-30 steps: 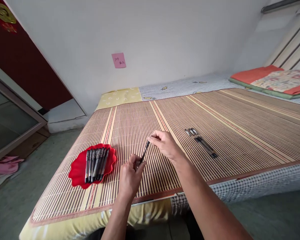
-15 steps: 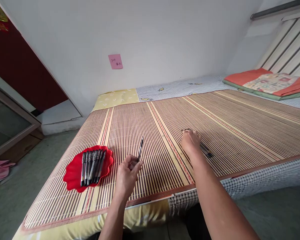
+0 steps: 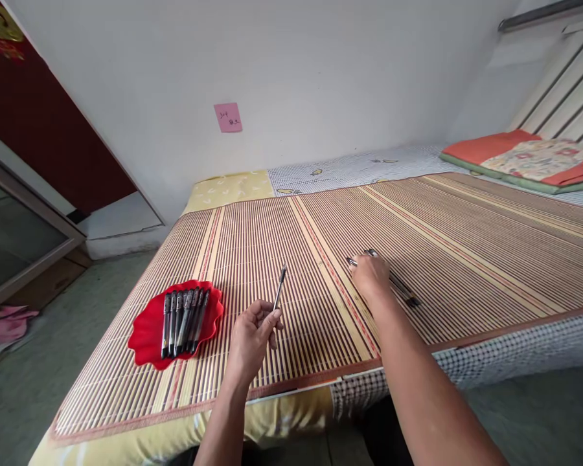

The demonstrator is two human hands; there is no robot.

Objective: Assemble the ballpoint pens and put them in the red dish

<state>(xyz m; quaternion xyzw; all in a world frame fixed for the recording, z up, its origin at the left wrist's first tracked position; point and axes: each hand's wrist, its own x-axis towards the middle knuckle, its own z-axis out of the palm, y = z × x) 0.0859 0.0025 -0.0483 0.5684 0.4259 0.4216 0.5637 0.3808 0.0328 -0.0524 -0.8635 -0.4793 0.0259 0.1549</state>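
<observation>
My left hand [image 3: 251,336] is closed round the lower end of a thin black pen [image 3: 279,288], tip pointing up and away over the striped bamboo mat [image 3: 282,233]. My right hand [image 3: 370,277] rests knuckles up on a small group of black pens [image 3: 402,288] lying on the mat to the right. Its fingers curl down onto one pen whose pale end [image 3: 352,261] sticks out to the left. A red scalloped plate [image 3: 146,327] at the left holds several capped black pens [image 3: 183,313] side by side.
The mat covers a bed that runs to the white wall, where a pink note [image 3: 228,117] is stuck. Folded orange and floral bedding [image 3: 525,157] lies at the far right. Bare floor and a glass-fronted cabinet [image 3: 14,239] are on the left.
My right hand left the pen held in my left hand and moved right onto the loose pens on the mat. My left hand keeps its pen, nearly still.
</observation>
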